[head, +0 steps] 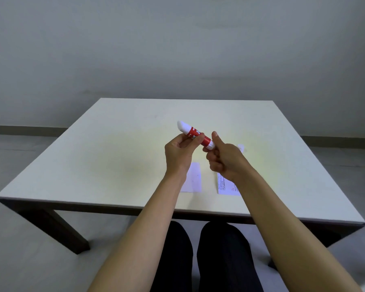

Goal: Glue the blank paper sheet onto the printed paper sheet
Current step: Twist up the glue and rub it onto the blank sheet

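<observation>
A red and white glue stick point(193, 132) is held tilted above the table, its white exposed tip pointing up and to the left. My left hand point(180, 152) pinches its red middle. My right hand point(222, 158) grips its white lower end, thumb raised. Under my hands, the blank paper sheet point(193, 179) lies flat near the table's front edge, partly covered by my left wrist. The printed paper sheet point(226, 186) lies just to its right, mostly hidden by my right forearm. A small white thing, perhaps the cap point(241, 147), lies on the table behind my right hand.
The white square table point(114, 154) has dark legs and stands before a plain grey wall. My dark-trousered knees point(219, 249) show below the table's front edge.
</observation>
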### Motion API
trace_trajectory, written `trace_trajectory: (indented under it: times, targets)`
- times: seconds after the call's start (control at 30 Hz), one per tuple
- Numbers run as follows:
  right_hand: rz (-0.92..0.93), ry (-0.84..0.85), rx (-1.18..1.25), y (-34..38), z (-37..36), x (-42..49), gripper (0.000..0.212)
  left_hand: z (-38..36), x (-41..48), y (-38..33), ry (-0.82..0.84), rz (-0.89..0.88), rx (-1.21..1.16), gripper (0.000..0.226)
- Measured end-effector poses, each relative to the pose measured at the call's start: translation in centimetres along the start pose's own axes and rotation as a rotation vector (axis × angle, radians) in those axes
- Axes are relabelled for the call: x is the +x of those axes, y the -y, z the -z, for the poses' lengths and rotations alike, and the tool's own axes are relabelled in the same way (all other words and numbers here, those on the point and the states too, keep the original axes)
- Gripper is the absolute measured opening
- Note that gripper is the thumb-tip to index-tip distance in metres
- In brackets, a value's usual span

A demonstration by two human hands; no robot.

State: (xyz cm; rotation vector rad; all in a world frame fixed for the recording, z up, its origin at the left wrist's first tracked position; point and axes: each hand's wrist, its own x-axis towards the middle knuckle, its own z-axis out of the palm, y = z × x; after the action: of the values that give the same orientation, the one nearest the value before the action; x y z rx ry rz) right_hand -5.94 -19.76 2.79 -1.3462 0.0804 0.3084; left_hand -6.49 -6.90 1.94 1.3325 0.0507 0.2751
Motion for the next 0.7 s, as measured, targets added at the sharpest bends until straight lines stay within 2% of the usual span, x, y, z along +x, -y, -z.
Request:
trace_trajectory:
  times: [0.13,0.23,0.33,0.4,0.5,0.6,0.7]
  targets:
    - [-0.179,-0.020,0.081,-0.4,-0.3,0.2,0.064,0.2,-0.3,0.3,0.049,0.022,-0.007,0.004]
    - [-0.134,0.049,0.154,-0.6,-0.2,0.2,0.067,0.7,-0.1,0.4,0.044,0.014,-0.016,0.004]
    - [0.041,0.182,0.144,-1.0,-0.1,-0.1,0.036,1.1,0.0,0.7,0.116,0.012,0.026,0.009]
    - [0.096,0.149,0.215,-1.2,-0.1,-0.2,0.018,1.7,0.2,0.9,0.247,-0.013,0.150,0.025]
    - [0.101,-0.042,0.305,-1.2,1.0,0.0,0.014,4.8,1.1,0.8,0.385,0.026,0.417,0.053]
    - [0.128,-0.080,0.192,-1.8,2.7,0.1,0.013,9.4,1.7,1.3,0.546,0.109,0.849,0.065]
    - [0.128,-0.092,0.085,-2.8,2.4,0.1,0.008,10.7,1.5,1.9,0.688,0.128,1.041,0.075]
